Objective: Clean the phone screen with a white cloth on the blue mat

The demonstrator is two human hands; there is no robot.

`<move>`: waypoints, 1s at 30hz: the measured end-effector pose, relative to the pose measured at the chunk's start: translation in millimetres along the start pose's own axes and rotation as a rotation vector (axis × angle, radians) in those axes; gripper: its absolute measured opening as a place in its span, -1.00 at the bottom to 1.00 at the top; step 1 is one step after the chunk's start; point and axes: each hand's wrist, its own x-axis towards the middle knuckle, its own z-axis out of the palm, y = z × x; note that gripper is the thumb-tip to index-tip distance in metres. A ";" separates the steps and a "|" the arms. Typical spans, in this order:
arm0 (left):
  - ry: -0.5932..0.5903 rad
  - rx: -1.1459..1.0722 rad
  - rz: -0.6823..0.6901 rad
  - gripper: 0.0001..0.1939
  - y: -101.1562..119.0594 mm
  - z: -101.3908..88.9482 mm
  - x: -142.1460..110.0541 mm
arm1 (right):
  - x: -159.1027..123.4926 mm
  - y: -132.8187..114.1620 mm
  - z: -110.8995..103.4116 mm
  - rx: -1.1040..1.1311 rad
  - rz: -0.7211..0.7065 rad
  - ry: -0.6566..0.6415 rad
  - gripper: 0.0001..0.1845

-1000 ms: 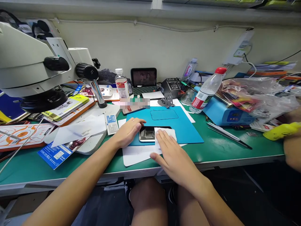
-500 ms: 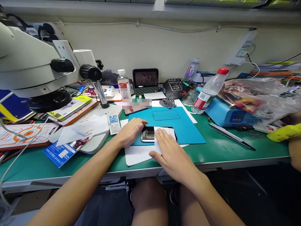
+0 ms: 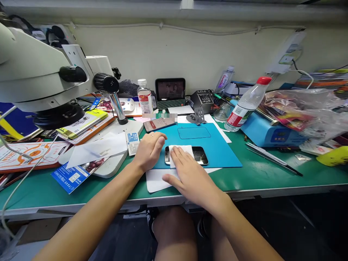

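A phone (image 3: 201, 155) with a dark, glossy face lies flat on the blue mat (image 3: 224, 154). My right hand (image 3: 187, 168) lies with its fingers flat over a folded white wipe (image 3: 187, 149), pressing it onto the left part of the phone; the thumb is spread to the side. Beside the phone's left end, my left hand (image 3: 149, 151) rests with fingers curled in and thumb along them. Nothing shows in it, though the fingertips are hidden. White paper (image 3: 157, 181) sticks out under the mat's front edge.
A microscope (image 3: 57, 83) overhangs the left side. Behind the mat lies another phone (image 3: 159, 124), near a small screen (image 3: 170, 89). To the right are a red-capped bottle (image 3: 241, 110), tweezers (image 3: 272, 157) and a blue device (image 3: 272, 132).
My right hand has slid the wipe leftward along the phone, baring its right part. My left hand has drawn back slightly from the phone's left end and its fingers have curled.
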 end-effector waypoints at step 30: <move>0.168 -0.101 0.076 -0.46 -2.7 -1.3 -2.9 | 27.7 -21.8 6.5 0.014 -0.073 0.028 0.06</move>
